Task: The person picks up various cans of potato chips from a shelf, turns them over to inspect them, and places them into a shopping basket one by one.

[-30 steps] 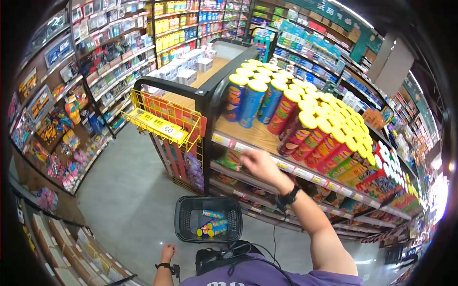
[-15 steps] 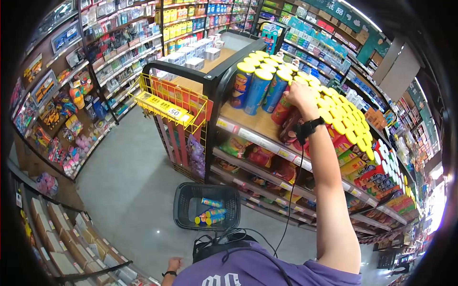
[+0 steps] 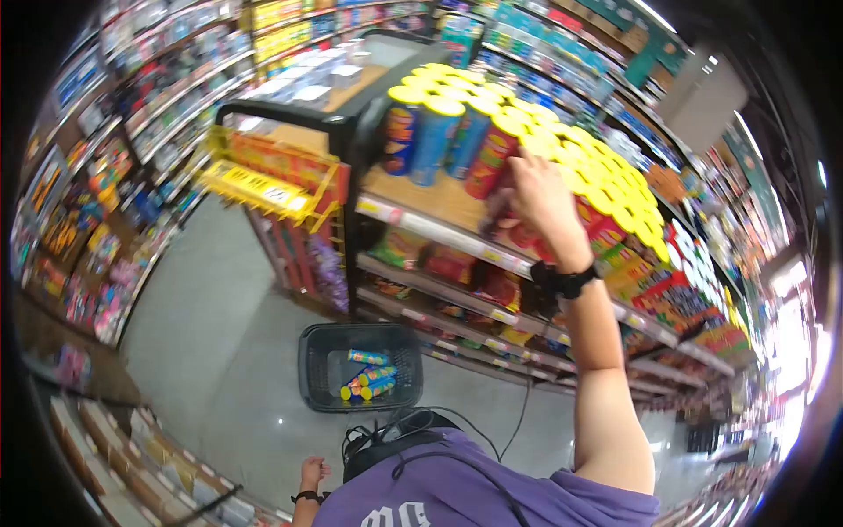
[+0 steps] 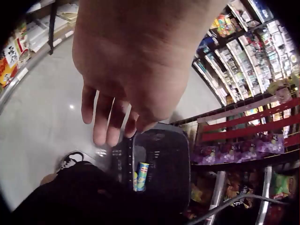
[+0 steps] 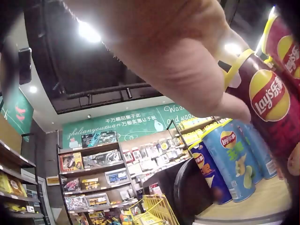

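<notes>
Dark red with a yellow brand oval, a snack can (image 5: 269, 96) sits in the grip of the right hand (image 3: 544, 202) — the thumb (image 5: 234, 105) lies against one side, and a fingertip (image 5: 295, 161) shows at the other. It stands or hangs among the front cans on the wooden display top (image 3: 378, 181); motion blur in the head view hides whether its base touches the wood. Another red can (image 5: 286, 49) shows just beyond it, at the upper right of the right wrist view.

Left of the hand, upright on the same top, are a light-blue can (image 3: 435, 145) and a dark-blue can (image 3: 400, 140), both with yellow lids. Rows of yellow-lidded cans (image 3: 610, 184) crowd together on the hand's other side. Bagged snacks (image 3: 452, 263) fill the shelves below, and a yellow wire rack (image 3: 263, 189) is fixed to the end of the unit above hanging purple packets (image 3: 329, 274).

Down on the grey floor (image 3: 202, 334), a black basket (image 3: 318, 373) holds several blue tubes (image 3: 378, 387) lying on their sides. Near it hangs the left hand (image 3: 312, 474) — fingers loose, slightly bent. Purple shirt fabric (image 3: 492, 492) spreads at the bottom of the head view, and a green sign (image 5: 126, 122) with white writing hangs high on the far wall.
</notes>
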Available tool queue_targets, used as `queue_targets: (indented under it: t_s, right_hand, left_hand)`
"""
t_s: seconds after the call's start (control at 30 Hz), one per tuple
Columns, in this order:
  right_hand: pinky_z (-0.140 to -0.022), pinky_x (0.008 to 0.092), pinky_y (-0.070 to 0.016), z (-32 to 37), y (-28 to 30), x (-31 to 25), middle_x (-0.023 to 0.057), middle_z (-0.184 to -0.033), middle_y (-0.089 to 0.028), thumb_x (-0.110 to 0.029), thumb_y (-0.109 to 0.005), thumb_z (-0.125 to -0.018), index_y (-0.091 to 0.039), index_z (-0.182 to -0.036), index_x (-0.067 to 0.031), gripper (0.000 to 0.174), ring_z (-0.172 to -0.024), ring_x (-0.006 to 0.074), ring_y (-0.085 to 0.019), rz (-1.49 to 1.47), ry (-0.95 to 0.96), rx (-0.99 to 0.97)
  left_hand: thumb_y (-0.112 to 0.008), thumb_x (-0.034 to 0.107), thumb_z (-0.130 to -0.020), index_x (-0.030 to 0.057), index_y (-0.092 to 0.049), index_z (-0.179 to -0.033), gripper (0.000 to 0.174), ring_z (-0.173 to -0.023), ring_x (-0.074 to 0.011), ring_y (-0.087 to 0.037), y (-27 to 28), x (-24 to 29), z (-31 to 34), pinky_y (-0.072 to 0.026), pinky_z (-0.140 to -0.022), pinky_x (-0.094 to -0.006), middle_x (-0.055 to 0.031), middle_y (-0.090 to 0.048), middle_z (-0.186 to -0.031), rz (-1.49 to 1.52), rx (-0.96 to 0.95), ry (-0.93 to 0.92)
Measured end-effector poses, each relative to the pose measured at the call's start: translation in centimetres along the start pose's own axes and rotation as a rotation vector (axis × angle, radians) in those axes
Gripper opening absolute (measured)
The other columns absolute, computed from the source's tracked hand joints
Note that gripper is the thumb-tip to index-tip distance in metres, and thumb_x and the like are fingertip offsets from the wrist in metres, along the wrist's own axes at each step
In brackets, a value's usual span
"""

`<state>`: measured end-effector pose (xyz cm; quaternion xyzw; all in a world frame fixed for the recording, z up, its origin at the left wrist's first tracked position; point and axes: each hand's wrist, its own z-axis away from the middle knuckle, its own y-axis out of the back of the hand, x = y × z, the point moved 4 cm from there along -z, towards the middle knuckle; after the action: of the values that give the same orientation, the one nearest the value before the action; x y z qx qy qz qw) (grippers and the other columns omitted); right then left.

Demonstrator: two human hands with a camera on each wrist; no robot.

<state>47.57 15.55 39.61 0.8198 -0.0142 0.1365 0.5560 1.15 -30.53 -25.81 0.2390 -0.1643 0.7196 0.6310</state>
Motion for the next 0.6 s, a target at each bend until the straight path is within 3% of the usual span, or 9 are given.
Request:
queue_targets:
  t_s: [0.03,0.1,0.2,0.33,0.47,0.53,0.6]
  right_hand:
    - [-0.109,0.0422,-0.0441,0.9,0.1,-0.2,0.0201,-0.129,-0.061,-0.009,-0.073,-0.073,-0.059,-0.127,-0.0005,0.056,-0.126,0.0362,-0.055,-0.025,0.092,0.088]
    - [-0.108,0.045,-0.0442,2.1,-0.3,-0.3,0.0224,-0.134,-0.058,-0.004,-0.072,-0.068,-0.058,-0.131,-0.0005,0.065,-0.125,0.0378,-0.054,-0.036,0.165,0.237]
    - [-0.091,0.0436,-0.0505,3.8,0.4,-0.5,0.0226,-0.12,-0.063,-0.007,-0.07,-0.072,-0.064,-0.117,0.0002,0.046,-0.111,0.0359,-0.059,-0.003,0.191,0.387]
    - [-0.088,0.0452,-0.0447,6.0,2.3,-1.5,0.0125,-0.101,-0.062,-0.012,-0.072,-0.07,-0.065,-0.105,-0.0075,0.036,-0.101,0.0297,-0.057,0.051,0.107,0.393]
    - [-0.09,0.0434,-0.0497,9.9,5.1,-4.1,0.0137,-0.112,-0.058,-0.016,-0.078,-0.073,-0.062,-0.116,-0.0059,0.048,-0.106,0.0308,-0.057,-0.097,0.121,0.411]
    - [-0.082,0.0383,-0.0562,12.1,6.1,-5.9,0.014,-0.116,-0.056,-0.019,-0.081,-0.073,-0.059,-0.124,-0.0049,0.057,-0.109,0.0311,-0.057,-0.266,0.07,0.344]
    - [-0.076,0.0387,-0.0576,13.8,4.9,-7.8,0.0134,-0.118,-0.057,-0.02,-0.082,-0.074,-0.059,-0.126,-0.0069,0.059,-0.109,0.0315,-0.059,-0.304,0.091,0.27]
  left_hand:
    - [-0.052,0.018,-0.098,0.0041,-0.065,-0.108,0.021,-0.058,-0.0177,-0.065,-0.5,1.7,-0.9,-0.0488,-0.053,-0.0308,-0.0087,-0.069,-0.077,-0.042,-0.037,-0.01]
    - [-0.05,0.02,-0.1,0.0053,-0.065,-0.108,0.022,-0.06,-0.0172,-0.067,-0.5,4.4,-1.8,-0.0472,-0.056,-0.029,-0.0085,-0.07,-0.08,-0.045,-0.006,-0.044]
    - [-0.05,0.02,-0.101,0.0054,-0.065,-0.107,0.021,-0.061,-0.0173,-0.068,-0.6,7.9,-2.7,-0.0466,-0.056,-0.0289,-0.0083,-0.071,-0.08,-0.102,-0.035,-0.127]
    - [-0.051,0.019,-0.102,0.005,-0.065,-0.109,0.021,-0.061,-0.0178,-0.068,0.3,9.6,-3.1,-0.0472,-0.055,-0.0303,-0.0077,-0.071,-0.078,-0.183,-0.042,-0.11]
    - [-0.051,0.018,-0.102,0.0042,-0.065,-0.109,0.021,-0.061,-0.0184,-0.068,1.5,8.5,-2.8,-0.0475,-0.055,-0.031,-0.0086,-0.072,-0.078,-0.216,-0.026,-0.068]
    - [-0.051,0.018,-0.102,0.0038,-0.065,-0.109,0.021,-0.061,-0.0186,-0.068,2.1,7.0,-2.2,-0.0475,-0.055,-0.031,-0.0087,-0.072,-0.078,-0.231,-0.024,-0.049]
    - [-0.052,0.019,-0.102,0.0034,-0.065,-0.109,0.022,-0.061,-0.0188,-0.068,2.5,5.5,-1.7,-0.0475,-0.055,-0.0311,-0.0087,-0.071,-0.078,-0.241,-0.026,-0.03]
